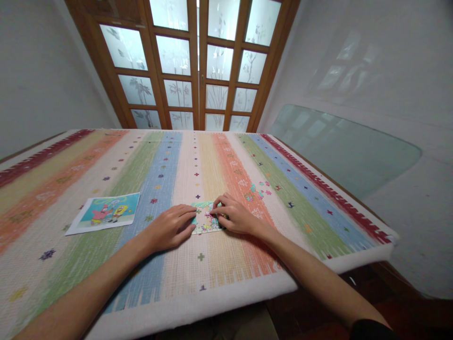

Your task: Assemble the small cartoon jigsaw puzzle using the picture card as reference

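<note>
A small, partly assembled jigsaw puzzle [203, 221] lies on the striped tablecloth [226, 264] in front of me. My left hand [169, 227] rests flat beside the puzzle's left edge, fingers stretched and touching it. My right hand [234, 215] sits on the puzzle's right part, fingers curled and pressing down on the pieces; whether it pinches a piece is hidden. Loose puzzle pieces [260, 191] lie scattered just right of and beyond my right hand.
A printed cartoon reference picture [106, 212] lies flat to the left. The table's near edge and right edge [371, 252] drop off. A glass panel [339, 146] leans on the right wall; wooden glazed doors [198, 66] stand behind.
</note>
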Available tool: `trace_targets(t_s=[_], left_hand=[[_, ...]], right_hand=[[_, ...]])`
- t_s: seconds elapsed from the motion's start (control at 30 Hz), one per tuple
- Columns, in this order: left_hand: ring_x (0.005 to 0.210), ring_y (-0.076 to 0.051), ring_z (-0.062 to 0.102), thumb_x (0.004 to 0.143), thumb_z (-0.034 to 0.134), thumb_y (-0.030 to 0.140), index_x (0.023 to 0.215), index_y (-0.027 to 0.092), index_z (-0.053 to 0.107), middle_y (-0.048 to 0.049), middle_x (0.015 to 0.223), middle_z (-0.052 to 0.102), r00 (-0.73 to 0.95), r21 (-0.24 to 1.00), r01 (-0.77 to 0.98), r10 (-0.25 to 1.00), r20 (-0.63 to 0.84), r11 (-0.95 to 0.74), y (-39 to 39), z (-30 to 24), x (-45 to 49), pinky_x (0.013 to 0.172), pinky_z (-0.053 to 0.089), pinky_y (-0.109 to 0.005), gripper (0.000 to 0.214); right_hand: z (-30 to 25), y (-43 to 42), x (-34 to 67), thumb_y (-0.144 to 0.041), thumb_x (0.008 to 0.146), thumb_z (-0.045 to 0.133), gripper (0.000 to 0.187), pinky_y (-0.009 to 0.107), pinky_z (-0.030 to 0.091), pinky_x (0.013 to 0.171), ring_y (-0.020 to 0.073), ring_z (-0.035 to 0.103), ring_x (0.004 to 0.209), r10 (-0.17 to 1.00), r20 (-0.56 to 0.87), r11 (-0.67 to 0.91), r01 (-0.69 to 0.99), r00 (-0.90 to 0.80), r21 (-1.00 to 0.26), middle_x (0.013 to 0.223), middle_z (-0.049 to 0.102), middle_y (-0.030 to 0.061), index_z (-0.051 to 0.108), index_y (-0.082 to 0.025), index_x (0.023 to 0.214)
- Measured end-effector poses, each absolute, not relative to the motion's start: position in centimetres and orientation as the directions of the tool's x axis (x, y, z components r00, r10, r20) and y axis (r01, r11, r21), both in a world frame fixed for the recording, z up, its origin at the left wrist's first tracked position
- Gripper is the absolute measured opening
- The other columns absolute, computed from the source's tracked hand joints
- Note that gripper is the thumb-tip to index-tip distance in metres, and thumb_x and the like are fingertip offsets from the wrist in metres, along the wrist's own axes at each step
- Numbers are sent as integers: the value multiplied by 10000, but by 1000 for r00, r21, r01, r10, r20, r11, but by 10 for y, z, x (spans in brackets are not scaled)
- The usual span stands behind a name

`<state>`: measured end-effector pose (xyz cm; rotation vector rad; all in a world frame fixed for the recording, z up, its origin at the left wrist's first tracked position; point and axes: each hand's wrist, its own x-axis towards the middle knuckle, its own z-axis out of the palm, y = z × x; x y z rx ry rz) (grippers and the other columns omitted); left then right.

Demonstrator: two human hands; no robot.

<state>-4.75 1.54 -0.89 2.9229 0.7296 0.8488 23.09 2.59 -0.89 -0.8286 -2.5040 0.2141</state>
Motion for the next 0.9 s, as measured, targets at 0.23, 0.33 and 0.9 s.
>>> trace_targets(t_s=[0.23, 0.33, 0.9], left_hand=[[1097, -281, 698, 1015, 506, 255, 1227, 139, 649, -153, 1186, 733, 748, 138, 434, 441, 496, -890, 15, -8, -48, 957, 595, -482, 280], [1095, -278, 699, 1021, 499, 262, 1229, 142, 643, -149, 1176, 735, 748, 124, 435, 435, 502, -892, 15, -9, -48, 960, 594, -478, 280], [1113, -270, 691, 1013, 513, 258, 1250, 158, 649, -139, 1199, 729, 739, 175, 436, 462, 491, -883, 14, -5, -47, 990, 579, -469, 291]], right_hand=[[-4, 18, 226, -106, 904, 572, 253, 386, 485, 898, 229, 561, 987, 604, 395, 797, 535, -693, -280, 1038, 684, 111, 783, -164, 1032], [-3, 17, 225, -117, 907, 570, 250, 382, 482, 888, 229, 558, 983, 601, 393, 799, 540, -696, -263, 1046, 685, 110, 777, -173, 1034], [0, 9, 221, -147, 935, 553, 235, 385, 471, 860, 238, 545, 947, 595, 380, 799, 572, -708, -185, 1026, 694, 116, 778, -175, 994]])
